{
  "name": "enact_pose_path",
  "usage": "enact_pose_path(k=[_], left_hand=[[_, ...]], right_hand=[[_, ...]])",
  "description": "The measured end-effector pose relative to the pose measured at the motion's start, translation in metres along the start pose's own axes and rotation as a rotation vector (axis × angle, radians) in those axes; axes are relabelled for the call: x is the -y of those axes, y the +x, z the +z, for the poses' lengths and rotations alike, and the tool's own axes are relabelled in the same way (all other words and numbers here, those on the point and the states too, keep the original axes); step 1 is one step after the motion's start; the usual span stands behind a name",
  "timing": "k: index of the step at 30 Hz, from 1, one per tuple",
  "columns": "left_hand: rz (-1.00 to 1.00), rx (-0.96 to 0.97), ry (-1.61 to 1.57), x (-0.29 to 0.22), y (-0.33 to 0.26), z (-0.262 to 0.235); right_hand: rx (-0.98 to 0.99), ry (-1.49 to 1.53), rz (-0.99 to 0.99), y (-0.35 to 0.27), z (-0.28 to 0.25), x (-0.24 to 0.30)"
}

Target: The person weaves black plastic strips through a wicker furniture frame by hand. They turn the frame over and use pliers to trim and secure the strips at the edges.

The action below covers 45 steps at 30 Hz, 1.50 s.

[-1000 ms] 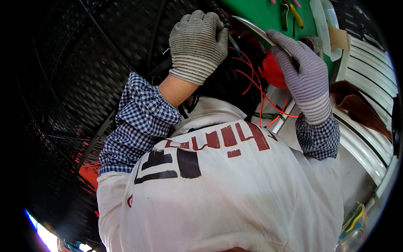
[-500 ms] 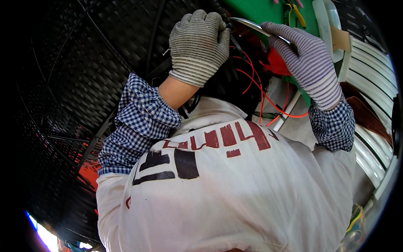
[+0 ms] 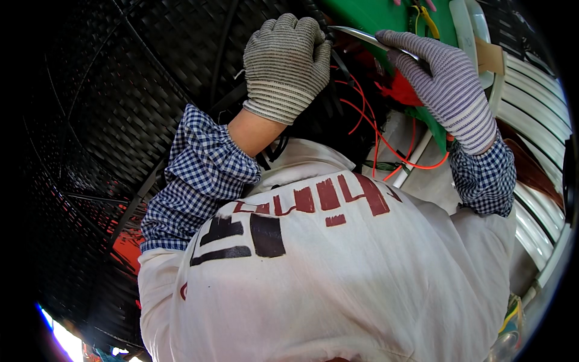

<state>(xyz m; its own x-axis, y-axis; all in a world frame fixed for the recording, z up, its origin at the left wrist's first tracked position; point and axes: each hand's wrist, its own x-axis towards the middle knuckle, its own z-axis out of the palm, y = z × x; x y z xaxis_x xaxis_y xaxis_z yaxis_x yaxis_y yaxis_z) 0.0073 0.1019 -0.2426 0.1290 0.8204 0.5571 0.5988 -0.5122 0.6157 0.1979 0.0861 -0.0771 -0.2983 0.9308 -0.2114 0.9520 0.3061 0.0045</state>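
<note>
My left hand (image 3: 283, 63), in a striped knit glove, is closed around the black wrapped rim (image 3: 315, 13) of a large black woven wicker piece (image 3: 151, 66). Its fingertips are hidden behind the hand. In my right hand (image 3: 443, 78), also gloved, a slim, curved, pointed metal tool (image 3: 356, 31) is pinched between thumb and fingers. The tool's tip reaches left to the rim beside my left hand's thumb and forefinger. Loose black strips (image 3: 344, 66) hang just below that spot.
Thin red cords (image 3: 377, 130) loop down between my arms. Yellow-handled pliers (image 3: 429, 23) lie on a green surface (image 3: 368, 13) at the far right. Red material (image 3: 401, 90) sits below my right hand. White curved slats (image 3: 531, 96) stand along the right side.
My right hand and forearm have shifted slightly to the right, the tool's tip staying by the rim. My left hand is nearly still.
</note>
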Motion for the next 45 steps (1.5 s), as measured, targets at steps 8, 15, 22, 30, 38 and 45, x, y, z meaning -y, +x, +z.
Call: enact_pose_path(k=[8,15,22,30,38,45], left_hand=[[0.0,0.004,-0.013,-0.001,-0.004,0.0],[-0.006,-0.023,0.006,-0.006,-0.008,0.004],[0.03,-0.013,0.009,-0.013,-0.011,-0.002],[0.039,-0.042,0.002,-0.017,-0.011,0.0],[0.024,-0.047,-0.006,-0.004,-0.005,0.003],[0.008,-0.007,0.005,-0.001,-0.004,0.002]], right_hand=[[0.097,0.036,0.053,0.004,-0.012,0.014],[0.015,-0.138,0.134,-0.02,0.003,0.041],[-0.304,-0.176,0.276,-0.051,0.057,0.071],[-0.391,0.336,0.123,-0.057,0.065,0.019],[-0.158,0.144,0.132,-0.038,0.017,0.016],[-0.007,-0.013,0.141,-0.018,0.01,0.019]])
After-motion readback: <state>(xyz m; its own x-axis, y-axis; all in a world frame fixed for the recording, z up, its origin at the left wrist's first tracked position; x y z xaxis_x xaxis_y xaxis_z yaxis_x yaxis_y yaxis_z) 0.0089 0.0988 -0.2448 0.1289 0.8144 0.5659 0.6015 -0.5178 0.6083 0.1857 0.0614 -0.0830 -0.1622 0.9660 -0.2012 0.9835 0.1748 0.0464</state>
